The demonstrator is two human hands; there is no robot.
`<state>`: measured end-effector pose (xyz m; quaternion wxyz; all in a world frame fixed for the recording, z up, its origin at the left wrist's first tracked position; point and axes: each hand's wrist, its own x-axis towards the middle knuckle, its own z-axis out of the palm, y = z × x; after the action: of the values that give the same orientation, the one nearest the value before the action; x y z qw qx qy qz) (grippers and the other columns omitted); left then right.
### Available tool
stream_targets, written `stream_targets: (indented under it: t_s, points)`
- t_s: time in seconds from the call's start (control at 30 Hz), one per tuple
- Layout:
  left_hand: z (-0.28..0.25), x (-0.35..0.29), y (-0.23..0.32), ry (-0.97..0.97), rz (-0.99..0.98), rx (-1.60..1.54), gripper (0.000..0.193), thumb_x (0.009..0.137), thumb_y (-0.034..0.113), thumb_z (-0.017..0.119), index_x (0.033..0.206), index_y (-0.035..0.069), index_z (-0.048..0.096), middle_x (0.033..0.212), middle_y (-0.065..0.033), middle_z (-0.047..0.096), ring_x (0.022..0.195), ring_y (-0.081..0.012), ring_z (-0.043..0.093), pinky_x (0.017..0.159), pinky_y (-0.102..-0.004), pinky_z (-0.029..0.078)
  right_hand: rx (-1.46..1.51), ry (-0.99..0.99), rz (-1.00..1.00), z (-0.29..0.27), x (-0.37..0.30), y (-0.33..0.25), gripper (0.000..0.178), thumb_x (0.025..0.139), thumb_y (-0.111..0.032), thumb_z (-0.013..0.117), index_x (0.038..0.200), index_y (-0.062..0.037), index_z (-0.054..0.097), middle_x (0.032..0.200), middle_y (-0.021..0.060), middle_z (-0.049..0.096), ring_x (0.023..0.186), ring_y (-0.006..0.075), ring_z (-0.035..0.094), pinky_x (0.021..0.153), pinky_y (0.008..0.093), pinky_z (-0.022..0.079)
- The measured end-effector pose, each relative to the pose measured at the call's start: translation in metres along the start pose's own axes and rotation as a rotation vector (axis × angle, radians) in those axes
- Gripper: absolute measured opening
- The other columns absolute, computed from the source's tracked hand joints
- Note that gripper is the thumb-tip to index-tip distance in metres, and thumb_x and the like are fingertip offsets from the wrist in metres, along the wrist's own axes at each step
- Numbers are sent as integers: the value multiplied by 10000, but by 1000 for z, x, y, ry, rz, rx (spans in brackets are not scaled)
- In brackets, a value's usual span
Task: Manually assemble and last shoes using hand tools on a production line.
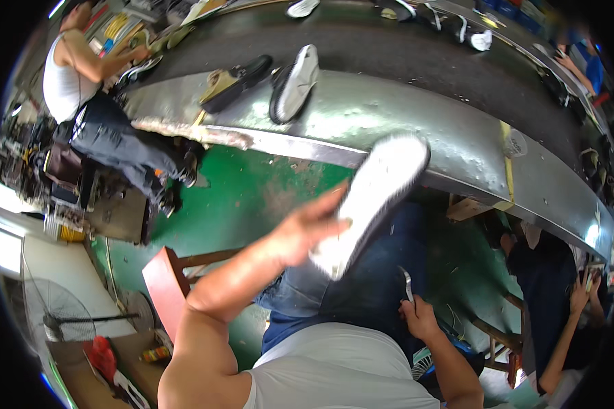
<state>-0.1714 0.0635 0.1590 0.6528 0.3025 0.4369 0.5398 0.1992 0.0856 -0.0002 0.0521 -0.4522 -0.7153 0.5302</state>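
My left hand point(305, 233) grips the heel end of a shoe point(382, 191), its pale white underside turned up and a dark edge along its side. The shoe is smeared by motion and held above my lap, its far end over the metal ledge. My right hand point(419, 317) is closed round a small curved metal tool point(407, 281), whose shiny hooked end points up beside my right thigh. The tool and the shoe are apart. On the ledge, a black shoe with a white sole point(296, 87) lies beside an olive and black shoe point(232, 83).
A dark conveyor belt point(361, 54) runs behind the metal ledge point(402, 112), with several shoes along its far side. One person point(68, 75) works at far left; others are at right. A wooden chair point(167, 283) and a fan point(55, 317) stand at left.
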Motion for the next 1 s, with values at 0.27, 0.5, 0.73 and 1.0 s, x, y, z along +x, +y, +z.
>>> stream_targets:
  t_s: [0.27, 0.5, 0.73, 1.0]
  points:
    - [8, 293, 170, 276, 160, 693, 501, 898, 75, 591, 1386, 12, 495, 1313, -147, 589, 1195, -277, 582, 947, -472, 504, 69, -100, 108, -15, 16, -7, 428, 1005, -391, 496, 921, 9, 622, 768, 128, 710, 742, 268, 718, 719, 367, 550]
    - [-25, 390, 129, 133, 62, 2591, 485, 988, 335, 492, 1408, 96, 520, 1584, -50, 334, 1463, -350, 258, 1152, -531, 258, 243, -86, 150, -19, 15, 6, 399, 1017, -339, 492, 1001, 34, 632, 813, 117, 721, 740, 227, 717, 714, 338, 555]
    - [-22, 323, 151, 253, 102, 1731, 466, 965, 394, 523, 1246, 45, 651, 1306, -161, 619, 1240, -368, 550, 1039, -454, 444, 374, -123, 164, -17, 29, 19, 389, 1023, -316, 496, 1007, 53, 620, 786, 116, 704, 687, 184, 692, 647, 316, 544]
    - [-252, 130, 206, 1358, 1095, 1150, 583, 901, 248, 681, 1356, -43, 460, 1444, -253, 390, 1356, -361, 376, 1122, -412, 319, 379, -92, 112, -16, 27, 11, 455, 1034, -391, 459, 967, 39, 592, 757, 126, 663, 622, 185, 654, 559, 314, 514]
